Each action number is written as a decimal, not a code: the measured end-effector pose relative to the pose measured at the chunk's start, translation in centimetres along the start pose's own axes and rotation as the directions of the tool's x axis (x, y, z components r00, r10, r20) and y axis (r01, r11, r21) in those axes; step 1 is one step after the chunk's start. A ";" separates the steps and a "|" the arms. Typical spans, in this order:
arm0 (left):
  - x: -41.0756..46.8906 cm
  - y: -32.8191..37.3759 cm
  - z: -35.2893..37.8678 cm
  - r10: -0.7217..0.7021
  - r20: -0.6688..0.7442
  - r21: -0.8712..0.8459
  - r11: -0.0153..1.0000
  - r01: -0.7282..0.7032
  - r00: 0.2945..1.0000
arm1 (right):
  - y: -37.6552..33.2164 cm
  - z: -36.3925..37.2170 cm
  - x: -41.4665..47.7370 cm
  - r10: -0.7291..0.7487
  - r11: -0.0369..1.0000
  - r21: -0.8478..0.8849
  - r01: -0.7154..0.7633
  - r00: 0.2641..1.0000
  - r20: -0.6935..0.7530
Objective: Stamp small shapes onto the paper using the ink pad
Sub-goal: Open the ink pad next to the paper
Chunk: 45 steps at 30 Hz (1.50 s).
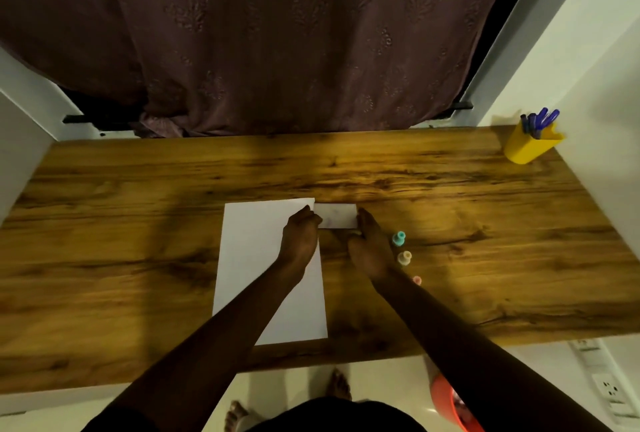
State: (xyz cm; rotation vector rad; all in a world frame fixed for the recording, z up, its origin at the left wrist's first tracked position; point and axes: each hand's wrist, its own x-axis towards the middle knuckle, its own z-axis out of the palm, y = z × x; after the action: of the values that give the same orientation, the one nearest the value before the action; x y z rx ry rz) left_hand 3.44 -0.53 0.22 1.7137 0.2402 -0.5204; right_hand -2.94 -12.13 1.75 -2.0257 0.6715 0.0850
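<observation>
Beside the white paper sheet (249, 258), both hands, left (299, 237) and right (370, 251), grip the pale rectangular ink pad case (337, 216); steady its base flat on the wooden tabletop (450, 223) while opening.

Wood-grain table (450, 223), matt paper (249, 258)

Both hands (300, 235) (370, 248) extended forward, fingers curled, close together.

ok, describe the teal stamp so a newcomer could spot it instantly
Start at the wooden desk and find the white paper near its middle. Just right of the right hand is a short row of small knob-shaped stamps. The teal stamp is the farthest one, beyond the cream stamp and pink stamp.
</observation>
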 end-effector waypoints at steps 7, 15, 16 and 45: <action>-1.5 0.1 -9.1 0.097 -0.144 -0.135 0.984 -0.116 0.985 | -5.1 5.2 -2.1 -0.148 0.989 -0.012 0.148 0.988 0.051; -5.7 -3.5 -20.5 0.080 -0.250 -0.200 0.971 -0.132 0.965 | -9.1 14.4 -5.9 -0.219 0.975 0.006 0.224 0.946 0.237; -5.9 -4.2 -21.7 0.082 -0.263 -0.201 0.970 -0.138 0.961 | -9.4 15.5 -6.5 -0.226 0.973 0.012 0.231 0.938 0.262; -6.4 -12.7 -32.3 0.247 -0.069 0.561 0.811 -0.168 0.966 | -6.2 23.8 -7.0 -0.375 0.681 -0.413 0.605 0.772 0.513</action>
State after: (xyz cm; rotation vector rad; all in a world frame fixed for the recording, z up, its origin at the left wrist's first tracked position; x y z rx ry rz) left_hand -0.97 34.28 -3.62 2.3172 -0.0112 -0.3185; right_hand -0.85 12.74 -3.85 -2.5896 -0.2339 0.3910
